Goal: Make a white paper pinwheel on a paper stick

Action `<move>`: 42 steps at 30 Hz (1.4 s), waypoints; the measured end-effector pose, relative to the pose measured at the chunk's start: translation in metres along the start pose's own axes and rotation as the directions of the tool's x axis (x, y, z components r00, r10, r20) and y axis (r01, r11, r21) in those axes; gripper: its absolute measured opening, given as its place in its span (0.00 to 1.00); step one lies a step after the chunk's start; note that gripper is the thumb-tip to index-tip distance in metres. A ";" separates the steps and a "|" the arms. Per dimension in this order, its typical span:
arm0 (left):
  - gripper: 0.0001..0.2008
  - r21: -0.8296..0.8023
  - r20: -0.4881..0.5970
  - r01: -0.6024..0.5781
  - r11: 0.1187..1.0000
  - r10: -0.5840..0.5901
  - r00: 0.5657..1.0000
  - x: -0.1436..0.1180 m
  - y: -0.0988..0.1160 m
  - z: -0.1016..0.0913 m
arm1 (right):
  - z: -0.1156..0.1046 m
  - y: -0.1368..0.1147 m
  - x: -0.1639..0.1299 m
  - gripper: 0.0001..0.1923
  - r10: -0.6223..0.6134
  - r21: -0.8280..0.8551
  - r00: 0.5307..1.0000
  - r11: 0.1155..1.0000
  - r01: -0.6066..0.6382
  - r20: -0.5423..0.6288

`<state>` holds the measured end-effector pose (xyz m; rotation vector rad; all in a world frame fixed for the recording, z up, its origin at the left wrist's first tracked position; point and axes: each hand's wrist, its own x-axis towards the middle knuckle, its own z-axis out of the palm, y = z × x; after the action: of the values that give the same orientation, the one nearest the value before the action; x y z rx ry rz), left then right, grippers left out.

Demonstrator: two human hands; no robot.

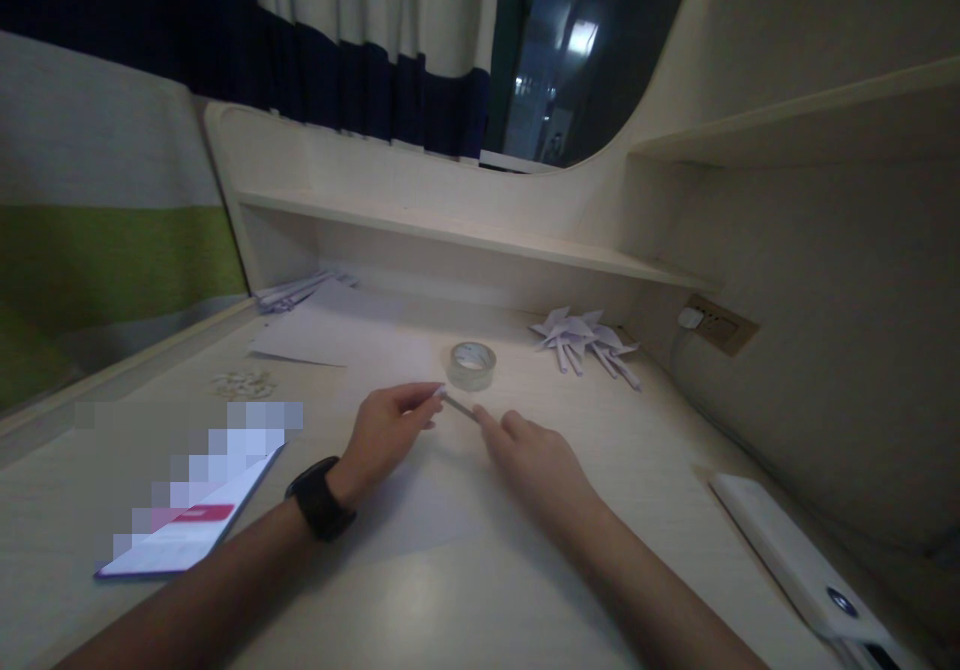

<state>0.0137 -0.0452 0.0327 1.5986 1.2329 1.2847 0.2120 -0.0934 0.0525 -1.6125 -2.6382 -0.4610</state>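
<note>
On the worktop (420, 590), head view: left hand (382, 435), watch (320, 498) at its wrist, pinches one end of a thin paper strip (459, 407); right hand (532, 455), fingers loosely curled, touches the strip's other end with its fingertips. Strip sits just above the worktop, between both hands. Tape roll (472, 365) just behind. Folded paper pieces (585, 342) back right. Booklet (191, 525) left. White device (795, 560) right.
</note>
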 end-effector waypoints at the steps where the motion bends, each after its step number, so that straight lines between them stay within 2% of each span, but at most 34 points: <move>1: 0.14 0.004 -0.002 0.002 1.000 -0.002 1.000 0.000 0.000 0.000 | 0.000 0.000 0.000 0.25 0.002 0.001 1.000 1.000 -0.002 -0.001; 14: 0.14 -0.003 0.001 0.016 1.000 -0.016 1.000 0.000 0.000 0.000 | 0.001 0.000 0.001 0.24 0.008 -0.003 1.000 1.000 -0.008 0.025; 19: 0.13 0.034 0.011 -0.015 0.999 0.015 1.000 0.001 -0.003 -0.001 | 0.002 -0.001 0.000 0.24 -0.001 -0.014 1.000 1.000 0.001 -0.006; 29: 0.15 0.165 -0.039 -0.053 0.985 0.061 0.997 -0.004 0.001 -0.001 | 0.000 -0.001 0.000 0.25 -0.014 -0.022 1.000 1.000 0.014 -0.005; 42: 0.15 0.128 -0.029 -0.041 0.991 0.045 0.999 -0.004 0.003 0.000 | 0.004 0.000 0.000 0.24 -0.026 -0.048 0.999 0.999 0.025 -0.030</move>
<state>0.0140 -0.0498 0.0347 1.7095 1.3298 1.2844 0.2129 -0.0925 0.0483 -1.5731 -2.6486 -0.5488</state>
